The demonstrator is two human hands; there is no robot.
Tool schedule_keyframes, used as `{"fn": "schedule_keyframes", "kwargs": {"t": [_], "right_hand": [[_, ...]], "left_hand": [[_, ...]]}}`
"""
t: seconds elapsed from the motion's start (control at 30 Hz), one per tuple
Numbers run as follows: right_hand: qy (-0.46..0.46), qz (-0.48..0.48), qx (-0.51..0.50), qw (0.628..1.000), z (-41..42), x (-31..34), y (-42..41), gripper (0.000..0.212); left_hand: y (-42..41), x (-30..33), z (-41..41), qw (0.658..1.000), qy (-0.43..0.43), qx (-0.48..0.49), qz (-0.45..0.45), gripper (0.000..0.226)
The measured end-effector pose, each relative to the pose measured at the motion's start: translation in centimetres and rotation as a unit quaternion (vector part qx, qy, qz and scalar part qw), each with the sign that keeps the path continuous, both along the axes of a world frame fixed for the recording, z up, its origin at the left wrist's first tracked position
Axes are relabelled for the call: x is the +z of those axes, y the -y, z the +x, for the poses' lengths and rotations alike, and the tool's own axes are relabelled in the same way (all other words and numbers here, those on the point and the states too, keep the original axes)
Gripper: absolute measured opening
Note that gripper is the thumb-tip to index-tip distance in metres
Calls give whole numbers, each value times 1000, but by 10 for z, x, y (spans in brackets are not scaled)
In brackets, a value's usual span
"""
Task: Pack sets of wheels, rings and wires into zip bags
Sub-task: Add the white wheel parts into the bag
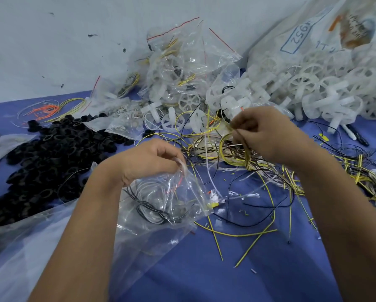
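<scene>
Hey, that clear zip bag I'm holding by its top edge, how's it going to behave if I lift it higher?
The zip bag, pinched by the left hand, looks thin and crumpled, so it will probably sag and fold rather than hold shape. It holds only a few coiled wires, so it is likely very light. Those wires may slide toward the bottom when it lifts.

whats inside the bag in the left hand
Coiled black and white wires show through the clear bag the left hand pinches; whether wheels or rings lie beneath the wrist is hidden.
</scene>
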State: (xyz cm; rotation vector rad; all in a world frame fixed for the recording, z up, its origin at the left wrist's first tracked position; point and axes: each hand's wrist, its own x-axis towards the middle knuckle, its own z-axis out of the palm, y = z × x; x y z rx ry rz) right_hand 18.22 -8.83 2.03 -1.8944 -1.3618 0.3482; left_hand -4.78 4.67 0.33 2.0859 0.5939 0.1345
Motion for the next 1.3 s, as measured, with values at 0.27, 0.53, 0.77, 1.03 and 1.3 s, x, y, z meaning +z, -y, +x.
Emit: {"fn": "schedule_keyframes", "kwargs": {"t": [0.27, 0.53, 0.77, 1.03, 1.3], "right_hand": [[132, 23, -7, 991, 4, 1, -1, 11], [-135, 310, 22, 941, -27, 1, -18, 18], [-165, 313, -57, 934, -11, -10, -33, 13], [-234, 177, 59, 954, -29, -39, -34, 15], [-87, 209, 26, 974, -43, -57, -43, 11]], "left_hand": [[0, -1, 5, 998, 51, 43, 3, 23], [8, 1, 21, 980, 144, 136, -24, 30], [9, -5, 24, 981, 127, 145, 34, 18], [16, -10, 38, 979, 105, 174, 28, 53], [15, -10, 43, 959, 147, 231, -80, 38]]}}
